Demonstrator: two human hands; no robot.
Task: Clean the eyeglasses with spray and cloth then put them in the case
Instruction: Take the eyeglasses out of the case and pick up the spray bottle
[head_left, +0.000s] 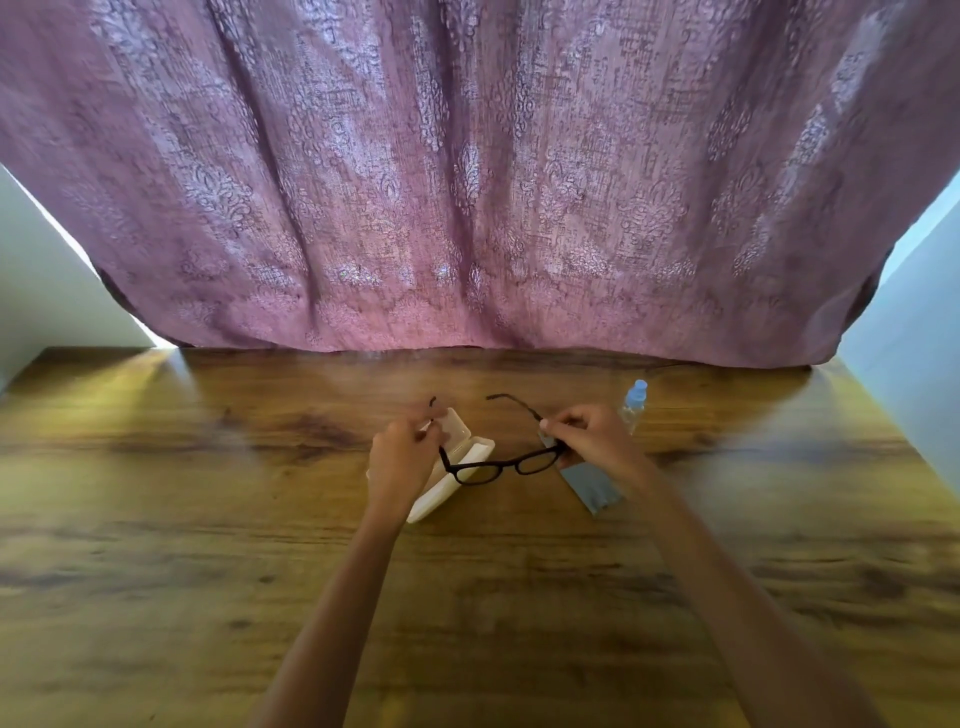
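Head view of a wooden table (208, 519) with a patterned mauve curtain (467, 182) hanging along its far edge. The black-framed eyeglasses (498, 465) are held in the air above the middle of the table, somewhat nearer the far edge than the near one, lenses toward the person and both temple arms unfolded and pointing at the far edge. The left hand (402, 457) has its fingers curled and pinches the left temple arm; the right hand (592, 436) likewise pinches the right temple arm close to the hinge, so that the frame hangs between the two hands. Below the left lens lies the white case (436, 499), set at a slant on the table and partly hidden by the left hand (its lid appears raised, though blur makes this uncertain). A grey cloth (589, 486) lies flat on the table under the right hand and wrist, just to the right of the case and apart from it. A clear spray bottle (635, 402) with a pale blue cap stands upright beyond the right hand, near the far edge and right of the table's centre.
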